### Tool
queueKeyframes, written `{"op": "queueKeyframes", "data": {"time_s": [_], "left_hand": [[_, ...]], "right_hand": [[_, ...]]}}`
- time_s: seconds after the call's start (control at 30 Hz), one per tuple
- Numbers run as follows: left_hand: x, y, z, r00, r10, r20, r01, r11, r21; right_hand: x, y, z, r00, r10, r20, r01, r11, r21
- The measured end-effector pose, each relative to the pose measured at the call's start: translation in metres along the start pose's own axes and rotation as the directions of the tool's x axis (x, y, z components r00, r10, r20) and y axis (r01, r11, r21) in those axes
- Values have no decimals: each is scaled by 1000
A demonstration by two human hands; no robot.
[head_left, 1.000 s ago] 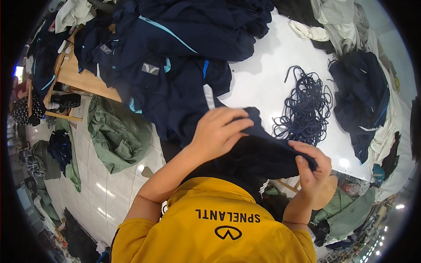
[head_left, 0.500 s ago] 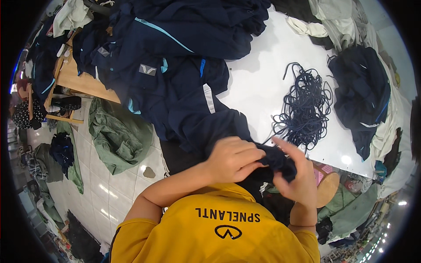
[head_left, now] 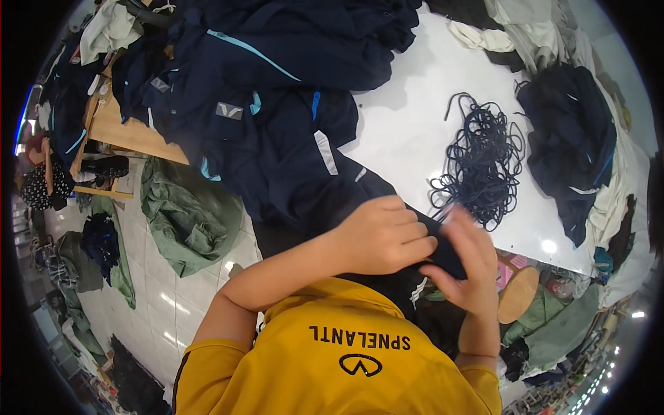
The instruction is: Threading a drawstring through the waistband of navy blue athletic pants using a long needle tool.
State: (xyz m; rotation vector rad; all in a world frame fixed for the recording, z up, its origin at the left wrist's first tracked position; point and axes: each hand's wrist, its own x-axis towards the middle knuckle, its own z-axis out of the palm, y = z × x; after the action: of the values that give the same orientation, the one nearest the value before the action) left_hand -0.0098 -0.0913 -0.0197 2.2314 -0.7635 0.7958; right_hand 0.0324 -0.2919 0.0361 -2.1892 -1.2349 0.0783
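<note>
A navy garment (head_left: pixel 277 166) with light-blue and grey strips stretches from the pile at the back of the white table down to my hands. My left hand (head_left: pixel 391 235) is closed on its near end, knuckles up and fingers curled into the cloth. The right hand (head_left: pixel 474 266) curves round the garment's end, thumb below and fingers above; its fingertips are smeared by motion. A tangle of dark navy cord (head_left: pixel 484 162) lies on the table just beyond the right hand. Strands at its near side reach close to the fingers, but I cannot tell whether they are held.
More navy clothing (head_left: pixel 570 131) lies at the table's right edge, beside pale cloth. The white table (head_left: pixel 401 124) ends just in front of me. A round wooden stool seat (head_left: pixel 519 294) stands below at right. Green cloth (head_left: pixel 187 221) hangs at left, over a tiled floor.
The bunched cloth at my hands now lies flatter and longer between them. My left hand has shifted slightly right and forward. The right fingers have moved over the cloth's end.
</note>
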Motion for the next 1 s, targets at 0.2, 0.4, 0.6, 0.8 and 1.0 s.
{"op": "queueKeyframes", "data": {"time_s": [0.2, 0.4, 0.6, 0.8, 1.0], "left_hand": [[-34, -13, -2, 800, -341, 494, 489, 847, -207], [-55, -14, -1, 652, -351, 672, 640, 730, -240], [-47, -10, 1, 776, -322, 542, 544, 777, -318], [-29, 13, -1, 866, -169, 471, 383, 829, -407], [-11, 15, -6, 862, -233, 451, 384, 880, -280]], "right_hand": [[-17, 12, -25, 908, 404, 107, -418, 889, 185], [-14, 16, -21, 915, 389, 104, -401, 905, 146], [-19, 21, -21, 900, 433, 56, -417, 816, 400], [-12, 15, -21, 978, 191, 81, -207, 914, 350], [4, -2, -5, 899, 90, 428, -307, 827, 471]]}}
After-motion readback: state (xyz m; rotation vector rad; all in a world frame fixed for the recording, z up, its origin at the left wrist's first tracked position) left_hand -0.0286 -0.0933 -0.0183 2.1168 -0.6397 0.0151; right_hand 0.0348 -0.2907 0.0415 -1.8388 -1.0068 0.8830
